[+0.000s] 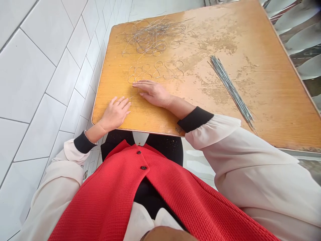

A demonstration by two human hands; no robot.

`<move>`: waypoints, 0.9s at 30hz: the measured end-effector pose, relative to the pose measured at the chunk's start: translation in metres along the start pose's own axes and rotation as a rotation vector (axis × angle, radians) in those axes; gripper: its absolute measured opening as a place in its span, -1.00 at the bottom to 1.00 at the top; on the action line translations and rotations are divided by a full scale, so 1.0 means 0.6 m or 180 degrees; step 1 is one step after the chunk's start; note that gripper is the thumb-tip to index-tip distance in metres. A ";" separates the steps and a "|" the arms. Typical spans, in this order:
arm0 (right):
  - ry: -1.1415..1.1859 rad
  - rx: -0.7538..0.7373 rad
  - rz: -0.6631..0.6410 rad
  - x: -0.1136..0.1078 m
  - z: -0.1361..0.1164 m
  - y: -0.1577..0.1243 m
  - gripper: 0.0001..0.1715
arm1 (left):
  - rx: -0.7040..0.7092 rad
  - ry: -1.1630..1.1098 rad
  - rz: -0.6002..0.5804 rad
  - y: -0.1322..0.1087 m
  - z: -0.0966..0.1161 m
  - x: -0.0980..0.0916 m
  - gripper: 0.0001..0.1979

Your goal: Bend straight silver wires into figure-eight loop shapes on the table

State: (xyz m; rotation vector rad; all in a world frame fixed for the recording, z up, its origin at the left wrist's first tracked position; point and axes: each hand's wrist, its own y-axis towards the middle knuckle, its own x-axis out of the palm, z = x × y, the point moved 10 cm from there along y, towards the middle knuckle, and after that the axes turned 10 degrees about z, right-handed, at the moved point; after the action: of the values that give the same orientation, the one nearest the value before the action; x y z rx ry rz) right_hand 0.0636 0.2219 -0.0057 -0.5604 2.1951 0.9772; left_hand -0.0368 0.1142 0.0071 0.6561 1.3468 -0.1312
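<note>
My left hand point(115, 113) rests palm down near the table's front edge, its fingers stretched out and slightly apart. To its right and farther up, my right hand point(155, 93) lies low over the wood with its fingers extended to the left. A thin bent wire point(131, 93) shows between the two hands, close to the fingertips of both; part of it is hidden by my right hand. Just beyond my right fingers lies a row of several wires bent into figure-eight loops point(157, 69). Neither hand visibly grips anything.
A tangled heap of bent wires point(155, 35) covers the table's far left. A bundle of straight grey wires point(232, 88) lies slanted on the right. The wooden table point(276, 100) has worn patches. A white tiled wall point(32, 77) borders the left side.
</note>
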 end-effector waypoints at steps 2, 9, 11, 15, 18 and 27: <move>0.0062 0.0373 0.0313 -0.022 0.026 0.000 -0.47 | -0.0193 -0.0164 0.0178 0.003 -0.021 -0.013 -0.59; 0.0038 0.1648 0.1034 -0.061 0.116 -0.023 -0.76 | -0.1205 -0.0571 0.0616 0.029 -0.124 -0.054 -0.71; 0.0060 0.1620 0.1012 -0.060 0.116 -0.023 -0.79 | -0.1264 -0.0603 0.0616 0.033 -0.126 -0.053 -0.75; 0.0054 0.1523 0.0860 -0.052 0.103 -0.020 -0.78 | -0.1258 -0.0576 0.0438 0.032 -0.107 -0.032 -0.78; 0.0028 0.1494 0.0789 -0.045 0.089 -0.017 -0.76 | -0.1349 -0.0439 0.0194 0.031 -0.097 -0.009 -0.79; -0.0234 0.1248 0.0538 -0.021 0.052 -0.009 -0.70 | -0.1366 0.0100 -0.0217 0.054 -0.078 0.036 -0.79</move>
State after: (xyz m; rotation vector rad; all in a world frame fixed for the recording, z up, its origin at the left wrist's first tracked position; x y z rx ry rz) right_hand 0.0879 0.2442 -0.0149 -0.1567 2.3120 0.6105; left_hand -0.0574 0.1703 -0.0046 0.2514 1.3719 0.1128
